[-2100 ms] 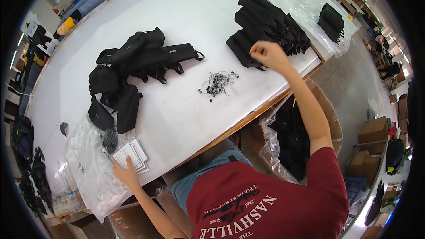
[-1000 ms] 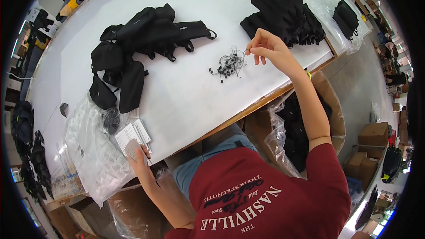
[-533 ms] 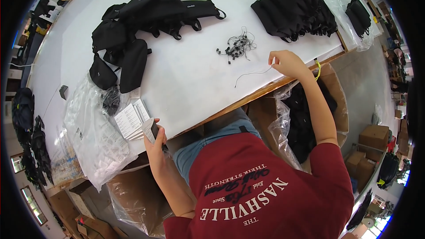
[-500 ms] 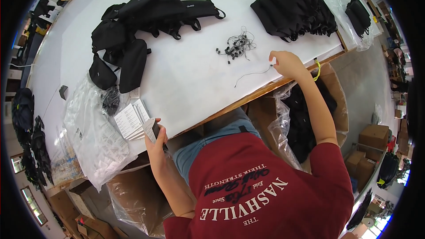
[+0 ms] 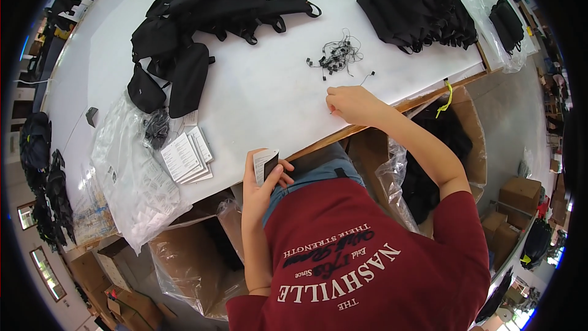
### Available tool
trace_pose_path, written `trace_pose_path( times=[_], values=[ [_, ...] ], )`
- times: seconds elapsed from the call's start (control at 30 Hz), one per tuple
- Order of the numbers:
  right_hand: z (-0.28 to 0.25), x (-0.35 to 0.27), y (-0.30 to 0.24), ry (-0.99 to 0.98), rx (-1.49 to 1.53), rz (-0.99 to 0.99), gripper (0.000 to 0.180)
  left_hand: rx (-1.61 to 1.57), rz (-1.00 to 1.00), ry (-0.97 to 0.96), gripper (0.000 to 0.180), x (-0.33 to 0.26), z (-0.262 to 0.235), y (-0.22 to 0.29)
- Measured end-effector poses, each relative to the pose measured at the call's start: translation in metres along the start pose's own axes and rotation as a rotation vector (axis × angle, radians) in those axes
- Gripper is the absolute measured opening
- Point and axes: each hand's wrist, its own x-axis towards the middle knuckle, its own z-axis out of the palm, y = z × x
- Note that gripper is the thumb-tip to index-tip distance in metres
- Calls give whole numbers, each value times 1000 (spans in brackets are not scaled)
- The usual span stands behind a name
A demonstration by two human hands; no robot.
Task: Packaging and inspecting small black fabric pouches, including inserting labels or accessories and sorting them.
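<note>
Though two hands (image 5: pixel 257 189) (image 5: pixel 356 105) — one cord tangle (image 5: pixel 334 61).

I get the table (image 5: pixel 263 101) as white, its edge (image 5: pixel 334 137) brown. From here the bags (image 5: pixel 190 83) at left read black, one with small white print, and the pouches (image 5: pixel 422 6) at right plain black. The cords (image 5: pixel 337 55) look black to me, greyer where they thin. I make out fine dark print across the white cards (image 5: pixel 182 158), and a black block on the whitish tag (image 5: pixel 262 162). The shirt (image 5: pixel 373 239) shows me deep red, lettered in white and black; the jeans (image 5: pixel 318 179), blue; the ribbon (image 5: pixel 447 99), bright yellow.
</note>
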Motion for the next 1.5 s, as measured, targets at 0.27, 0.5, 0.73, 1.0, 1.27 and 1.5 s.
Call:
trace_pose_path(
  times=[0.27, 0.5, 0.73, 1.0, 1.27, 1.5],
  values=[
    [-37, -17, -100, 124, 940, 118, 8, 544, 486, 298, 22, -1, 24, 5],
    [-39, -17, -134, 354, 927, 205, 10, 675, 593, 400, 24, -5, 30, 7],
    [-40, -15, -144, 433, 813, 218, 10, 744, 626, 450, 28, -12, 34, 7],
    [-43, -19, -149, 464, 738, 223, 9, 847, 765, 411, 30, -12, 25, 7],
    [-40, -15, -158, 645, 694, 130, 8, 223, 390, 337, 15, -20, 28, 10],
    [-39, -13, -162, 752, 661, -7, 15, 238, 496, 408, 17, -24, 31, 12]
  ],
)
